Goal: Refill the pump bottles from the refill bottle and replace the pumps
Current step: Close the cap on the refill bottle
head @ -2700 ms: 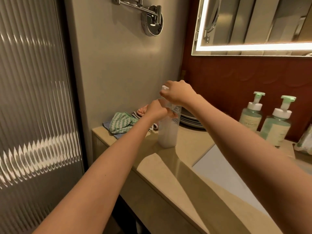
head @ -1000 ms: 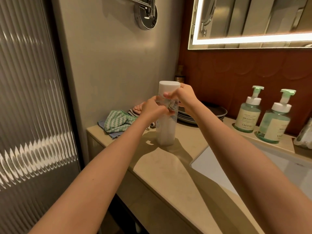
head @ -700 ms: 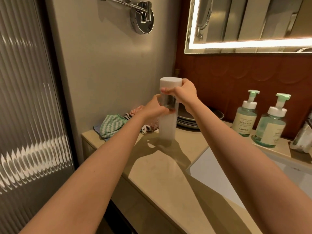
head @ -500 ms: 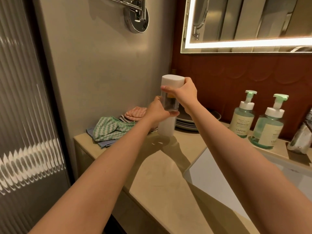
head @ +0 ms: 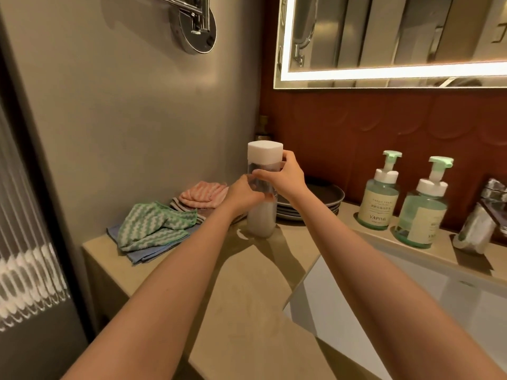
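A tall clear refill bottle (head: 262, 219) with a white square cap (head: 264, 152) stands upright on the beige counter (head: 247, 283), its lower half filled with milky liquid. My left hand (head: 241, 194) grips the bottle's middle from the left. My right hand (head: 284, 178) holds its upper part just below the cap, fingers curled round it. Two green pump bottles stand at the back right with their pumps on: the left pump bottle (head: 380, 200) and the right pump bottle (head: 421, 212).
Folded cloths, green zigzag (head: 153, 224) and pink (head: 204, 194), lie left of the bottle. Dark stacked plates (head: 315, 204) sit behind it. A white sink basin (head: 397, 305) opens at the right, a chrome tap (head: 482, 218) beyond it. A lit mirror (head: 392, 37) hangs above.
My right hand slid from the cap top to just below the cap. The bottle stays upright on the counter in both hands. The camera view shifted left and closer.
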Action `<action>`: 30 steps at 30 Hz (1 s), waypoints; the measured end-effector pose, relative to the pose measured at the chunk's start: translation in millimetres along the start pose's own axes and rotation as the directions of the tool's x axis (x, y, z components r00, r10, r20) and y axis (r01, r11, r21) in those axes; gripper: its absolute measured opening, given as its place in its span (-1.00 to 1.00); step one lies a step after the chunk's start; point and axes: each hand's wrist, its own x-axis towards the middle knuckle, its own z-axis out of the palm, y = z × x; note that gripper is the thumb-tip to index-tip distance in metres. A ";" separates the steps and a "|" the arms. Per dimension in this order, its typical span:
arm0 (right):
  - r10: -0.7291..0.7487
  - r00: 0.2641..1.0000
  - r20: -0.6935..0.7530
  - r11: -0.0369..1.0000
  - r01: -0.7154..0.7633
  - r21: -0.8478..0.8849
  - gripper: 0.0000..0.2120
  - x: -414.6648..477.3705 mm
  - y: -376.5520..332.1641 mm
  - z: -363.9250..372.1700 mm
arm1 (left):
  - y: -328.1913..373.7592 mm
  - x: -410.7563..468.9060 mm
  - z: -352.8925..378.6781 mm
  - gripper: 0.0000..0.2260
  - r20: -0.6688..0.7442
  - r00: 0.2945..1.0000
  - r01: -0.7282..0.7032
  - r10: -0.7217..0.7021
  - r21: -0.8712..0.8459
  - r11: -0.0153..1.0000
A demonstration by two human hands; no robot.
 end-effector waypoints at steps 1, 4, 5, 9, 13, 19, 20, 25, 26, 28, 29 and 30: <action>0.003 1.000 -0.009 1.000 -0.003 -0.009 -0.36 0.1 -0.6 1.2 | 0.7 0.5 -1.7 -0.38 0.018 1.000 0.002 -0.002 0.003 1.000; 0.024 0.999 -0.030 0.999 -0.025 -0.030 -0.37 -0.4 -1.8 4.9 | 1.3 1.8 -4.3 -0.39 0.016 1.000 0.024 -0.024 0.016 1.000; 0.031 0.999 -0.035 0.999 -0.032 -0.027 -0.37 -1.2 -1.8 5.9 | 0.6 1.4 -4.4 -0.40 0.014 0.999 0.035 -0.035 0.027 0.999; 0.080 0.996 -0.051 0.997 -0.080 -0.001 -0.36 -3.3 -2.4 6.8 | -2.0 -0.2 -3.0 -0.40 0.030 0.999 0.029 -0.030 0.059 0.998; 0.165 0.986 -0.002 0.986 -0.165 0.018 -0.36 -2.1 1.8 4.8 | -2.2 -1.7 -6.3 -0.40 -0.012 0.999 0.048 -0.046 0.117 0.992; 0.246 0.966 0.082 0.964 -0.253 0.079 -0.44 -4.5 8.8 4.9 | -7.1 -2.8 -11.2 -0.36 -0.054 0.997 0.066 -0.057 0.189 0.980; 0.254 0.963 0.086 0.963 -0.260 0.075 -0.44 -5.5 9.8 6.7 | -7.7 -2.6 -11.6 -0.34 -0.062 0.996 0.074 -0.063 0.197 0.978; 0.262 0.964 0.053 0.963 -0.265 0.048 -0.40 -7.3 13.1 13.9 | -7.5 -5.2 -10.8 -0.34 -0.081 0.995 0.076 -0.061 0.206 0.976; 0.263 0.963 0.051 0.963 -0.265 0.042 -0.40 -7.6 13.2 13.6 | -6.3 -7.0 -10.2 -0.36 -0.076 0.996 0.066 -0.051 0.213 0.975; 0.263 0.964 0.047 0.964 -0.264 0.015 -0.39 -9.2 13.8 12.1 | -5.1 -10.6 -9.1 -0.41 -0.047 0.998 0.051 -0.042 0.218 0.975; 0.261 0.964 0.044 0.965 -0.261 0.005 -0.39 -11.0 14.0 11.1 | -5.0 -12.7 -9.0 -0.42 -0.028 0.999 0.050 -0.045 0.215 0.975; 0.257 0.966 0.041 0.966 -0.257 -0.002 -0.40 -12.6 14.4 10.3 | -5.5 -14.6 -9.2 -0.42 -0.016 0.999 0.052 -0.050 0.208 0.977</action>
